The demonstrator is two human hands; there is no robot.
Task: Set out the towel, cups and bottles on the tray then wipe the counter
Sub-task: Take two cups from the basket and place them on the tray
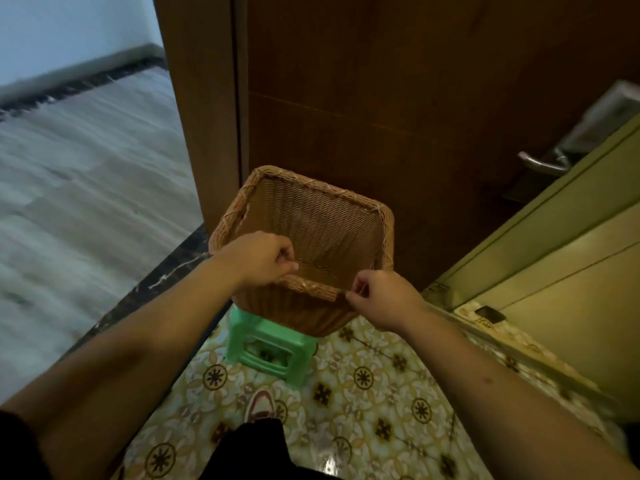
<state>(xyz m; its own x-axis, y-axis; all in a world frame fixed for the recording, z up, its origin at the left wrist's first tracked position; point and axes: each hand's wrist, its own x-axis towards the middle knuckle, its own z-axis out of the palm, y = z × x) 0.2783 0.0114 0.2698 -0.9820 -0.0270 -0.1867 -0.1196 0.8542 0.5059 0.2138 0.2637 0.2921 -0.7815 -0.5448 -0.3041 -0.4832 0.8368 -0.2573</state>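
Wicker basket (322,216), empty, gripped at its near rim by left hand (258,259) and right hand (379,296) above a stool (266,344); towel, cups, bottles, counter unseen, so the task looks barely begun.

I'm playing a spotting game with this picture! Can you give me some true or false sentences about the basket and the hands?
1. Both hands, left hand and right hand, grip the near rim of the tan woven wicker basket. True.
2. The basket holds cups. False: nothing shows inside it.
3. A small green plastic stool sits below the basket. True.
4. The floor under the stool is plain white. False: the yellow patterned floor tiles lie there.
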